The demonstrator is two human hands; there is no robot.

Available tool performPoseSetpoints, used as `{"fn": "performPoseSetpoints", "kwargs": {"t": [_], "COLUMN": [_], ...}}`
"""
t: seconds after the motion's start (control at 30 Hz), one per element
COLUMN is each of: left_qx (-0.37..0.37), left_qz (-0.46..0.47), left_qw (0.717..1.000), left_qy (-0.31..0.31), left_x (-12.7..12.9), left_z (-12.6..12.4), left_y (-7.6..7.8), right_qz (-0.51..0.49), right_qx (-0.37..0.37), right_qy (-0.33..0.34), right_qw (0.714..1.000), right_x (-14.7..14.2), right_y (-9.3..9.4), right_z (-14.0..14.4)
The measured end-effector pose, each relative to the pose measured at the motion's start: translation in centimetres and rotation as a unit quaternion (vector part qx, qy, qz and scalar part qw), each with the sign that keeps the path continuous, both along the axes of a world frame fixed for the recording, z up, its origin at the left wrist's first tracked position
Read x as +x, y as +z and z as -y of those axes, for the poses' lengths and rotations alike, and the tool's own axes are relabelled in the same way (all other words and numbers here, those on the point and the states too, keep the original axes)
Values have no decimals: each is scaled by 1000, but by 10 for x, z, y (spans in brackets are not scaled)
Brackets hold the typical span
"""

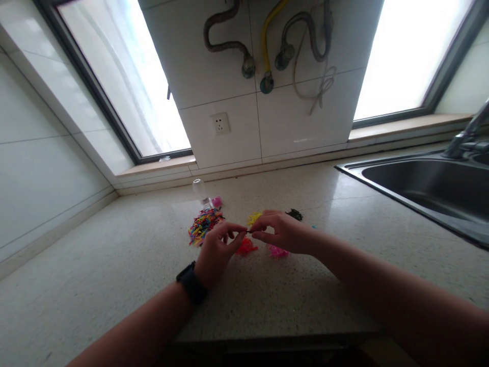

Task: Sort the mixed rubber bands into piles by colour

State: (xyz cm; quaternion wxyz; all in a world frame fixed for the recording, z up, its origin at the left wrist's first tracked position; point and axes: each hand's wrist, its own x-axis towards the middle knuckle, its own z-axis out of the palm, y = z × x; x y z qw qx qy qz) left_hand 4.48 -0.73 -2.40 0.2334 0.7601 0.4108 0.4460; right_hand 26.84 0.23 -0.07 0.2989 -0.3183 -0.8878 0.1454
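Speckled pale stone desk (114, 265), steel sink (420, 183) far right. Left hand (217, 250) and right hand (282, 232) meeting mid-desk, fingertips pinched shut on one small dark rubber band (249, 232), stretched left-right between them. Mixed coloured bands pile (204, 224) just left, beyond.

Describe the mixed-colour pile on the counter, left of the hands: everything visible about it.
The mixed pile is a loose, flat heap of many tiny pieces in red, yellow, blue, green and orange; they look like small elastic bands, though too small to be sure. It lies on the speckled counter, just beyond the left hand, which does not clearly touch it. A clear round container and a pink item lie just behind it. Separate red, yellow and pink piles sit to its right.
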Motion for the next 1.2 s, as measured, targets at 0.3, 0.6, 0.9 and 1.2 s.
{"fn": "performPoseSetpoints", "kwargs": {"t": [0.3,0.6,0.9,1.2], "left_qx": [22,30,32,35], "left_qz": [-6,-5,1,-5], "left_qw": [1000,999,999,999], "left_qy": [-19,-16,-15,-26], "left_x": [-1,0,-1,0], "left_z": [1,2,2,3], "left_y": [-3,-3,-3,-2], "right_qz": [-30,-53,-129,-272], "right_qx": [-22,-35,-94,-223], "right_qy": [-20,-18,-20,70], "right_qw": [999,998,987,934], "right_x": [1,1,2,2], "right_y": [1,3,10,15], "right_z": [1,2,6,7]}}
